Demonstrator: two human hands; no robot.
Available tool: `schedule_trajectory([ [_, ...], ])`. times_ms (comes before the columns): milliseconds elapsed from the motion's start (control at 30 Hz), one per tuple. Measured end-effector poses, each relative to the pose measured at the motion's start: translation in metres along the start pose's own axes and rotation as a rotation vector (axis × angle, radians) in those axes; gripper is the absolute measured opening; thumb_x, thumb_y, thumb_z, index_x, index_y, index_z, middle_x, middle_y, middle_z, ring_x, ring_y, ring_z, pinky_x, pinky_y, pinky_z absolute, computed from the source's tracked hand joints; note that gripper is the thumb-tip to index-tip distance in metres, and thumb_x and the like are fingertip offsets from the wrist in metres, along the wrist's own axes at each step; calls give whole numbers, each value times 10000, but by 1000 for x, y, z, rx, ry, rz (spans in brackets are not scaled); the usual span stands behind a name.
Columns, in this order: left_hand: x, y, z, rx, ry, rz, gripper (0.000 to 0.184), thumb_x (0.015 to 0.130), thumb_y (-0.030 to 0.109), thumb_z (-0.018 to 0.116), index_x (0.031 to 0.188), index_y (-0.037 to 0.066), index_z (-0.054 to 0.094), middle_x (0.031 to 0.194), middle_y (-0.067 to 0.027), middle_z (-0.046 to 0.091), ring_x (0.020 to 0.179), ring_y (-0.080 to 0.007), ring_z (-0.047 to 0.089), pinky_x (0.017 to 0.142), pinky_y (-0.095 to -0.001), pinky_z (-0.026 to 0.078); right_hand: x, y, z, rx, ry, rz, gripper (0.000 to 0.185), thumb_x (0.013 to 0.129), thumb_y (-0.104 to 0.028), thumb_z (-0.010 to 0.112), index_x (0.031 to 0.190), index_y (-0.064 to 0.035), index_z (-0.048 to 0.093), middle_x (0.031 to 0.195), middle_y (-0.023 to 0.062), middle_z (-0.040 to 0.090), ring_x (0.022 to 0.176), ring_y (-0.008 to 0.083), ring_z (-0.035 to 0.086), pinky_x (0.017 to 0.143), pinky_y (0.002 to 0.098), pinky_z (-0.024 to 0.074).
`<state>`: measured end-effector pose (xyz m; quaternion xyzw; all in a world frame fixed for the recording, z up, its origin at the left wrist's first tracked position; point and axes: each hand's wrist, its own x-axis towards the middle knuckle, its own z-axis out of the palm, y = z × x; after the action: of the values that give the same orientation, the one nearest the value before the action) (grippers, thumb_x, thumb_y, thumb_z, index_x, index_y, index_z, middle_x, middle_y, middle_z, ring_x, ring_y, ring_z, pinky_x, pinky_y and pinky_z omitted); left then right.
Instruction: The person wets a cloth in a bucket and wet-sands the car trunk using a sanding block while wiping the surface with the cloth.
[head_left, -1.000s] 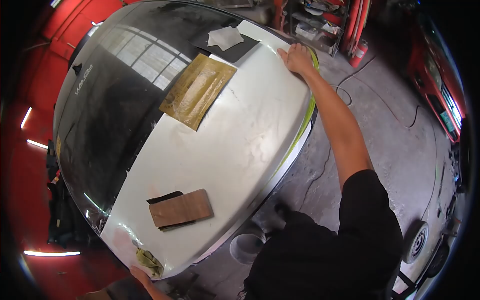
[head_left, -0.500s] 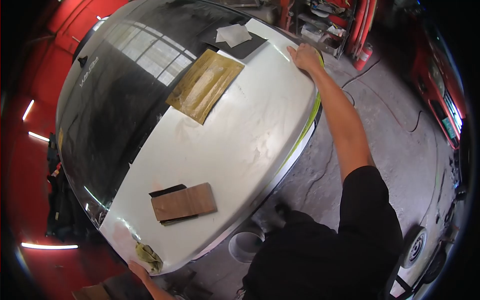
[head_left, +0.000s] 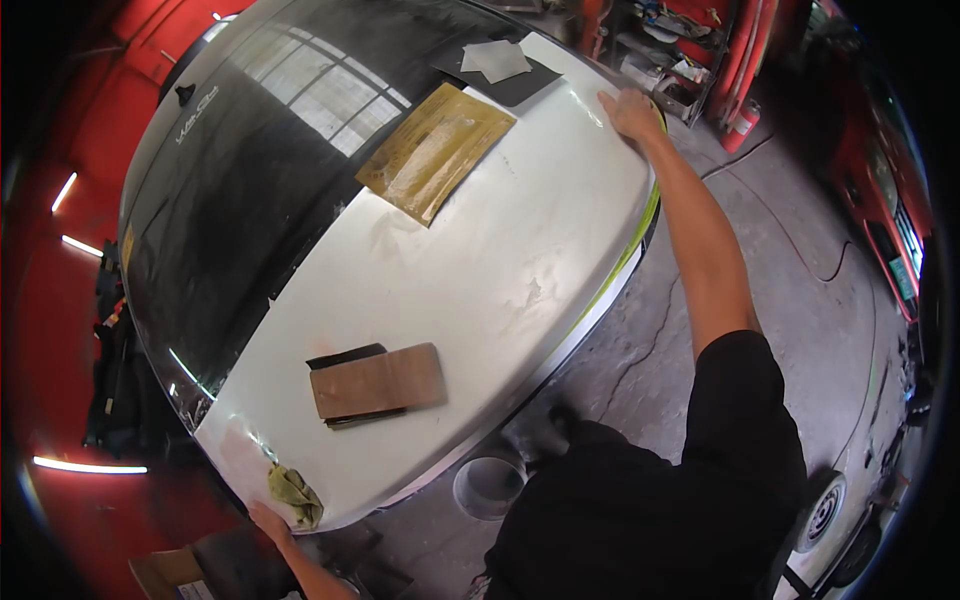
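Note:
My right hand (head_left: 632,113) rests at the upper right corner of a white car panel (head_left: 470,270), its thumb apart from the fingers and nothing visible held. At the lower left corner, my left hand (head_left: 268,521) touches the panel's edge beside a crumpled olive cloth (head_left: 293,495); its fingers are partly hidden. A brown block (head_left: 377,381) lies on dark sheets on the panel. Farther up, a shiny yellow-brown sheet (head_left: 436,153) overlaps the dark window. Pale paper (head_left: 495,61) rests on a black sheet (head_left: 530,87).
Yellow-green tape (head_left: 640,235) runs along the panel's right edge. A bucket (head_left: 488,488) stands on the floor below it. Farther off are a cluttered shelf (head_left: 665,60), a red fire extinguisher (head_left: 741,126), a cable and a wheel (head_left: 824,511).
The view has shifted, so the upper panel and my right hand appear farther right. Both hands stay at their corners. A box shows more at the lower left.

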<state>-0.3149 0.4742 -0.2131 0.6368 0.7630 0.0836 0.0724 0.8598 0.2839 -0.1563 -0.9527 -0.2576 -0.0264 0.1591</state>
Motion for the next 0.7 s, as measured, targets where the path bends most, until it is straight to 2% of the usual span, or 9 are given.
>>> schedule_trajectory([
  [233, 1, -10, 9, -7, 59, 31, 686, 1197, 418, 287, 1643, -97, 368, 1729, -342, 311, 1620, -495, 243, 1351, -541, 150, -47, -18, -4, -53, 56, -95, 925, 1092, -702, 396, 1512, 114, 516, 1569, 299, 515, 1473, 447, 490, 1187, 602, 417],
  [367, 31, -49, 30, 198, 66, 159, 569, 1188, 302, 329, 1596, -71, 465, 1606, -347, 479, 1519, -506, 379, 1304, -593, 226, 4, 26, 30, -87, 110, -258, 495, 1130, -438, 452, 1431, -106, 661, 1298, 259, 691, 1248, 438, 632, 1087, 553, 491],
  [400, 50, -83, 52, -207, 270, 297, 525, 1168, 275, 413, 1541, -73, 540, 1558, -343, 545, 1479, -482, 483, 1267, -528, 347, 22, 53, 45, -94, 159, -346, 415, 1140, -372, 466, 1411, -161, 697, 1230, 248, 735, 1191, 436, 667, 1063, 541, 509],
  [433, 58, -100, 67, 571, 139, 339, 549, 1113, 225, 450, 1593, -37, 484, 1604, -319, 494, 1518, -476, 410, 1292, -586, 259, 18, 64, 46, 25, 292, -407, 522, 1141, -472, 470, 1281, -50, 743, 1263, 280, 717, 1266, 468, 633, 1114, 558, 473],
  [467, 19, -37, 36, 442, 33, 199, 574, 1090, 232, 495, 1601, -28, 468, 1630, -294, 483, 1526, -451, 422, 1291, -585, 271, 33, 92, 64, 33, 340, -616, 524, 1150, -444, 450, 1378, -55, 718, 1341, 278, 692, 1299, 457, 612, 1148, 546, 448],
  [500, 7, -18, 32, 593, 47, 183, 586, 1092, 226, 491, 1622, -18, 441, 1665, -278, 451, 1551, -435, 409, 1315, -557, 261, 33, 84, 56, 157, 156, -509, 500, 1165, -384, 423, 1460, -75, 684, 1427, 265, 657, 1338, 440, 592, 1189, 531, 416],
  [567, -12, 20, 19, 478, 141, 234, 599, 1067, 104, 427, 1637, -76, 388, 1725, -290, 359, 1621, -445, 305, 1371, -492, 186, 114, 135, 102, -117, 220, -842, 501, 1181, -305, 391, 1572, -56, 581, 1604, 227, 556, 1491, 414, 491, 1291, 496, 328],
  [633, -7, 18, 27, 264, 238, 256, 603, 1053, 57, 384, 1619, -148, 346, 1716, -345, 332, 1635, -464, 260, 1375, -496, 173, 79, 91, 75, 117, -29, -518, 589, 1183, -371, 416, 1641, -6, 471, 1699, 244, 450, 1608, 381, 371, 1345, 453, 236],
  [700, -14, 41, 13, 126, 279, 99, 643, 1104, 230, 400, 1625, -141, 334, 1706, -344, 350, 1627, -447, 295, 1336, -543, 243, 49, 69, 68, 214, 10, -662, 597, 1174, -368, 479, 1636, 12, 474, 1660, 248, 505, 1563, 372, 451, 1308, 424, 307],
])
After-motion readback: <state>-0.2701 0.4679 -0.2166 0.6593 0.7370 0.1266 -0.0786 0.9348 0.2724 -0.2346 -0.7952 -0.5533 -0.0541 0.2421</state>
